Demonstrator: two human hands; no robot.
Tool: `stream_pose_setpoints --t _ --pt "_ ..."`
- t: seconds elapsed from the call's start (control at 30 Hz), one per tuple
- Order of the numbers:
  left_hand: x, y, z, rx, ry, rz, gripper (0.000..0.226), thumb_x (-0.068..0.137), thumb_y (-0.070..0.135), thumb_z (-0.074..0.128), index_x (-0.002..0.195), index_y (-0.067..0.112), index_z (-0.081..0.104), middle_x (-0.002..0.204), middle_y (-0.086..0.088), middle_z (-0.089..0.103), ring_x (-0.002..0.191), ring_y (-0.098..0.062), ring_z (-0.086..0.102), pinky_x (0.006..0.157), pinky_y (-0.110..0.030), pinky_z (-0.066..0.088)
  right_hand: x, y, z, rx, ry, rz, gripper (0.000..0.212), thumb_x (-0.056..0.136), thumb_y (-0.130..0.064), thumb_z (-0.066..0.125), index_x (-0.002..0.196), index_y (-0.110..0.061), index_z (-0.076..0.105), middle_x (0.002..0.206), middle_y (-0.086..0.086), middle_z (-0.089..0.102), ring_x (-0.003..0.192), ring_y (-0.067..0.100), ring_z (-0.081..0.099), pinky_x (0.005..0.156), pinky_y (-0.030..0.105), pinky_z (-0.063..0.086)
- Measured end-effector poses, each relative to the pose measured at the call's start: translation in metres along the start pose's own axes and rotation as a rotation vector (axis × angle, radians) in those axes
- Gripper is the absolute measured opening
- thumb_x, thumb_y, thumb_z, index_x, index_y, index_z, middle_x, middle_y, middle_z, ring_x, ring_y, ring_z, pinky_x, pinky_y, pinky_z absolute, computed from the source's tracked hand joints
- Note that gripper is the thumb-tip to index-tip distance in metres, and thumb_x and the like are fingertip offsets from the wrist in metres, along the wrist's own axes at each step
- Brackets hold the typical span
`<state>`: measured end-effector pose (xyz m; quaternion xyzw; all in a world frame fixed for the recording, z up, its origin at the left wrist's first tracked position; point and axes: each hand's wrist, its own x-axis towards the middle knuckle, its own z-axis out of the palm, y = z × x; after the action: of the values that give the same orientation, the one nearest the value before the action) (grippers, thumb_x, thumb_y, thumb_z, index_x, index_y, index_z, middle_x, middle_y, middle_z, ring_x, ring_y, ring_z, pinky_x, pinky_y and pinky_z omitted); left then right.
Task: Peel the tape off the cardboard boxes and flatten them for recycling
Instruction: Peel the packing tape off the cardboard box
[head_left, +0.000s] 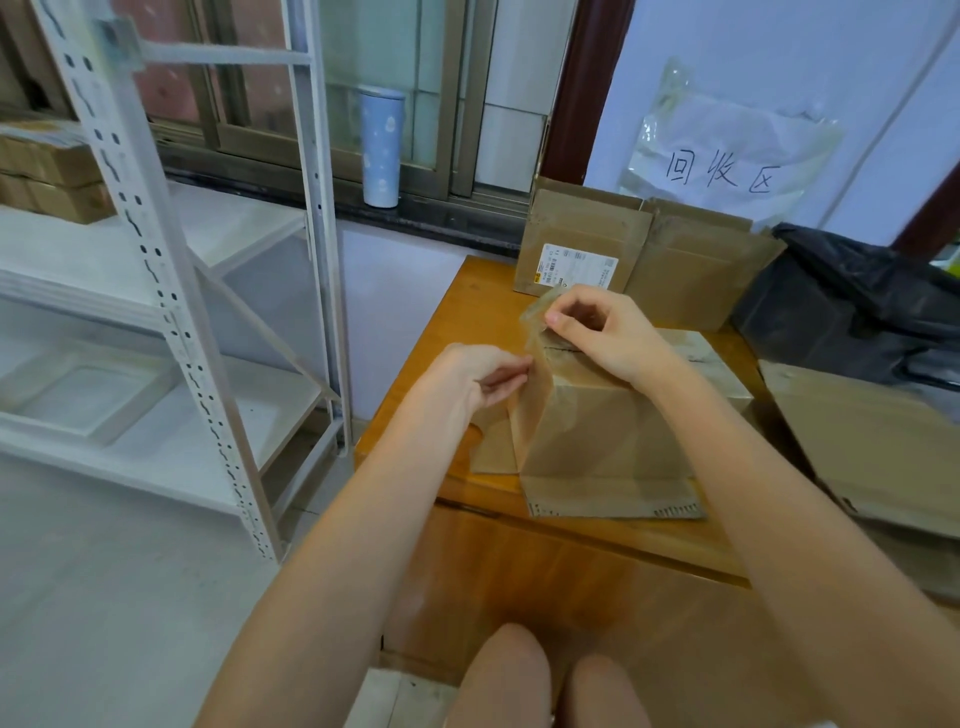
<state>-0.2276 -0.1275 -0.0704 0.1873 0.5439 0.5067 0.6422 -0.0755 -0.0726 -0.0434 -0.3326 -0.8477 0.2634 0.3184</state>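
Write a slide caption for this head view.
Both hands peel clear tape off a brown cardboard box on a wooden table.

Illumination is soft, even daylight; the window (332, 104) at far left is the apparent source. Shadows are faint. The clear tape (535, 322) shows mild sheen. Wide-angle distortion bends the shelving upright (156, 270) at left. Near forearms and knees appear slightly soft.

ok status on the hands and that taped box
Right hand pinching clear tape strip, lifted. Left hand at brown cardboard box corner. Nothing in the way.
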Motion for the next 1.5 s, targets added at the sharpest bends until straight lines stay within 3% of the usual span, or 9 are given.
stream_pose_setpoints --t 0.1,0.33,0.5,0.63,0.77,0.97,1.13,1.27,1.5 --pt "0.000 0.000 0.003 0.002 0.023 -0.002 0.012 0.084 -0.003 0.067 0.075 0.001 0.060 0.075 -0.010 0.064 0.068 -0.013 0.062 0.058 -0.022 0.056 -0.001 0.001 0.001 0.019 -0.015 -0.016 0.009 0.083 -0.013 0.072 0.088 -0.012 0.064 0.083 -0.008 0.064 0.078 0.000 0.059 0.078 0.011 0.046" --pt "0.002 -0.002 0.007 -0.002 0.057 -0.015 0.012 0.085 -0.002 0.067 0.076 0.002 0.059 0.074 -0.010 0.062 0.064 -0.013 0.060 0.054 -0.022 0.055 0.000 0.004 -0.001 0.035 -0.029 -0.022 0.020 0.076 -0.009 0.078 0.089 -0.008 0.063 0.084 -0.009 0.061 0.078 -0.004 0.057 0.080 0.011 0.045" --pt "0.000 -0.004 0.009 -0.004 0.070 0.017 0.013 0.087 -0.001 0.065 0.076 0.001 0.059 0.065 -0.009 0.062 0.049 -0.010 0.060 0.052 -0.022 0.055 0.001 0.007 0.000 0.014 -0.024 -0.040 0.021 0.076 -0.012 0.078 0.091 -0.004 0.064 0.090 0.002 0.064 0.090 0.019 0.061 0.086 0.027 0.049" --pt "0.002 -0.014 0.009 0.068 0.135 0.099 0.010 0.087 0.003 0.067 0.081 -0.001 0.060 0.077 -0.012 0.062 0.064 -0.015 0.059 0.059 -0.024 0.056 0.002 0.008 -0.001 0.025 -0.027 -0.024 0.019 0.078 -0.011 0.077 0.091 -0.006 0.065 0.090 0.002 0.065 0.091 0.023 0.061 0.088 0.032 0.050" --pt "-0.001 -0.027 0.011 0.259 0.193 0.227 0.020 0.090 0.014 0.065 0.103 -0.001 0.065 0.097 -0.015 0.069 0.079 -0.020 0.065 0.072 -0.029 0.057 0.002 0.008 -0.001 0.046 -0.025 -0.006 0.015 0.079 -0.011 0.076 0.088 -0.011 0.064 0.085 -0.003 0.064 0.086 0.015 0.061 0.086 0.029 0.050" --pt "-0.005 -0.021 0.017 0.293 0.225 0.307 0.019 0.089 0.011 0.066 0.102 -0.003 0.067 0.099 -0.017 0.069 0.081 -0.022 0.065 0.068 -0.028 0.056 0.003 0.009 0.000 0.042 -0.035 -0.003 0.016 0.079 -0.011 0.076 0.090 -0.008 0.066 0.088 -0.001 0.064 0.089 0.018 0.061 0.085 0.026 0.049" --pt "-0.003 -0.019 0.013 0.200 0.213 0.246 0.012 0.087 0.007 0.068 0.094 -0.002 0.065 0.081 -0.012 0.067 0.066 -0.014 0.063 0.053 -0.022 0.055 0.003 0.009 -0.001 0.053 -0.040 -0.005 0.014 0.079 -0.011 0.076 0.089 -0.009 0.066 0.090 0.004 0.066 0.089 0.017 0.062 0.087 0.029 0.050" --pt "0.001 -0.015 0.009 0.180 0.184 0.131 0.009 0.085 0.008 0.070 0.090 0.001 0.065 0.079 -0.010 0.067 0.065 -0.013 0.063 0.048 -0.023 0.055 0.004 0.010 -0.001 0.059 -0.043 -0.013 0.013 0.079 -0.012 0.076 0.085 -0.015 0.065 0.091 0.006 0.066 0.090 0.019 0.062 0.088 0.030 0.051" --pt "0.003 -0.008 0.005 0.127 0.030 -0.078 0.016 0.093 0.008 0.059 0.077 0.007 0.057 0.069 -0.003 0.054 0.061 -0.009 0.050 0.042 -0.019 0.051 0.003 0.008 -0.001 0.084 -0.052 -0.018 0.015 0.079 -0.010 0.076 0.081 -0.019 0.063 0.086 -0.003 0.064 0.085 0.009 0.061 0.084 0.020 0.049"
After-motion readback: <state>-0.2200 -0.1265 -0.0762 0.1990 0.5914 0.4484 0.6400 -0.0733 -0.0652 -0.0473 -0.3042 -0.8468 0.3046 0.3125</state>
